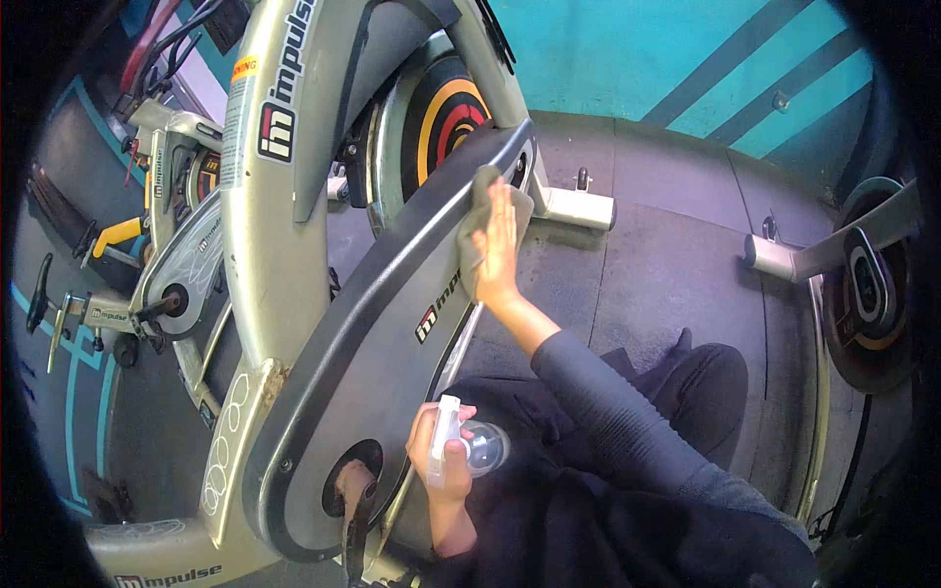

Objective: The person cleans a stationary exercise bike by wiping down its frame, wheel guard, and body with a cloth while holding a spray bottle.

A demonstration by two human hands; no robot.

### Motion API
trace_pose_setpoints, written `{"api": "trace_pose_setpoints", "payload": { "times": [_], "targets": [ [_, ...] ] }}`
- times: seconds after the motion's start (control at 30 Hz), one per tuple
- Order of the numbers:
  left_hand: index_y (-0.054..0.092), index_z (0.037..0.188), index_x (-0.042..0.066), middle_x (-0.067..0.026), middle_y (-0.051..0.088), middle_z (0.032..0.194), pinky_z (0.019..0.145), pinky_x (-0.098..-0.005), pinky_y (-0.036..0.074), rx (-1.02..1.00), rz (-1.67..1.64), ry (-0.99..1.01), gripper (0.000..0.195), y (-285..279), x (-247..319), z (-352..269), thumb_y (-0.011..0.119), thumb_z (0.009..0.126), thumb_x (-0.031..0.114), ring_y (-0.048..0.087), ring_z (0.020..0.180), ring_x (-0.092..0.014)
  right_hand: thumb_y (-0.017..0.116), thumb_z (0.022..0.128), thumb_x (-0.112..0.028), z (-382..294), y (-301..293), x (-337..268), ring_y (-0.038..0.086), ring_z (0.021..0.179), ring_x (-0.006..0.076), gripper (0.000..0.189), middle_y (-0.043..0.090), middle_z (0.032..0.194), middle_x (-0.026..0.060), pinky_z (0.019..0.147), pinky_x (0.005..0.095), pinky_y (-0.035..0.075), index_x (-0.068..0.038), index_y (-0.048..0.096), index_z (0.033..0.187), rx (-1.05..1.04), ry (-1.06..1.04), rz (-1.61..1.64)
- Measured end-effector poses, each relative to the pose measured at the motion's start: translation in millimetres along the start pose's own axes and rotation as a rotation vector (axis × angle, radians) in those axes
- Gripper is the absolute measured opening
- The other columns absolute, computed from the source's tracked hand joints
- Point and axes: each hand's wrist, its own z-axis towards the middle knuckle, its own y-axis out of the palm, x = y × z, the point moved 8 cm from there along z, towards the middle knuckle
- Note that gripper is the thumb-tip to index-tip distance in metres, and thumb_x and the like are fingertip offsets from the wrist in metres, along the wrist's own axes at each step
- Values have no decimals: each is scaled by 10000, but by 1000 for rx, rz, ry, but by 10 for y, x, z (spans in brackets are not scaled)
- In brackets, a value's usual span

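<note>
My right hand (498, 250) lies with its fingers extended over a grey cloth (523, 209), pressing it to the upper end of an exercise bike's chain cover (367, 367). Part of the maker's name, Impulse, is hidden behind the cloth. Lower down, my left hand (441, 459) grips a clear spray bottle (487, 447) by its white trigger head. The bottle is tilted and sits in front of my dark clothing, beside the cover's lower edge. A worn crank arm (357, 492) projects from the cover's lower end.
The bike's pale metal frame (272, 242) rises at left, with a flywheel (441, 110) behind it. Another exercise bike (176, 287) stands further left. At right are a stabilizer foot (772, 257) and a flywheel (860, 316). Dark rubber mats (654, 250) reach a teal wall (588, 59).
</note>
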Motion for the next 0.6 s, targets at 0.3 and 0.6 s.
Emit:
{"api": "trace_pose_setpoints", "payload": {
  "times": [0.3,0.6],
  "targets": [
    [572,889,-42,-125,587,865,547,-229,438,-60,32,33,622,12,-79,-16,449,883,568,567,671,-147,398,937,-190,-282,94,-235,81,1407,347,563,117,1525,152,1114,512,102,-35,204,1443,-88,155,-19],
    [583,860,-38,-121,592,835,545,-250,441,-38,14,2,651,26,33,-9,440,875,597,575,664,-164,616,790,-226,-1326,354,-711,164,1383,387,622,220,1491,175,1097,548,154,-78,392,1351,-364,-313,-67]
  ]
}}
